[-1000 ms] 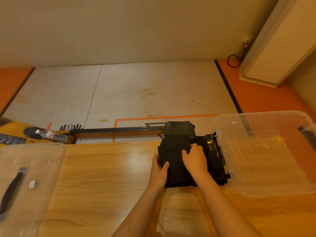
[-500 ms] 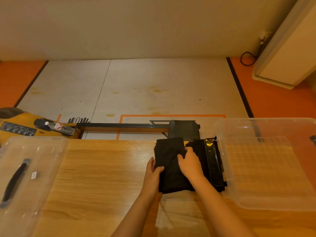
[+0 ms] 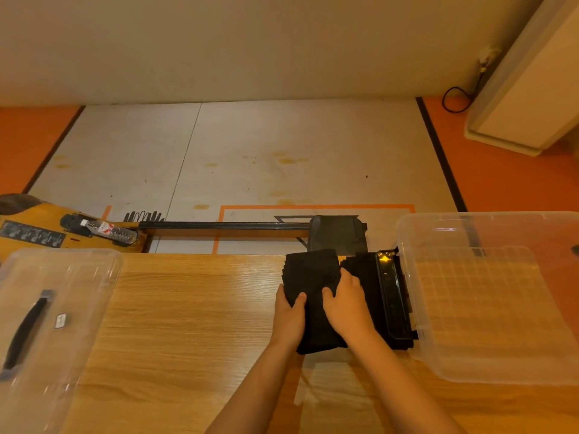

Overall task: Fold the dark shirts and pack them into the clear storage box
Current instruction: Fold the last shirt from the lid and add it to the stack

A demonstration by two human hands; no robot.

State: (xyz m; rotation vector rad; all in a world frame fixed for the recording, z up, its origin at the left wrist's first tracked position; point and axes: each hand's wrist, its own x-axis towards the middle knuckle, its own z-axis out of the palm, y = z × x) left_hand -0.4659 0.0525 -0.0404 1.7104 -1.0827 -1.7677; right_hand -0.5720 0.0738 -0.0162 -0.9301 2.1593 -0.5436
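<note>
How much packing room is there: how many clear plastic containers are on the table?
2. A handled container, perhaps a lid, at the left edge of the table; the clear storage box at its right edge.

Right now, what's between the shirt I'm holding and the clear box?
In the head view, a glossy black tray and more dark fabric lie between the folded shirt and the clear box.

We have one view only: head-worn wide-angle, facing forward and down; table (image 3: 188, 308) close at frame bottom, floor (image 3: 282, 158) mid-frame, wall (image 3: 250, 42) far at top.
</note>
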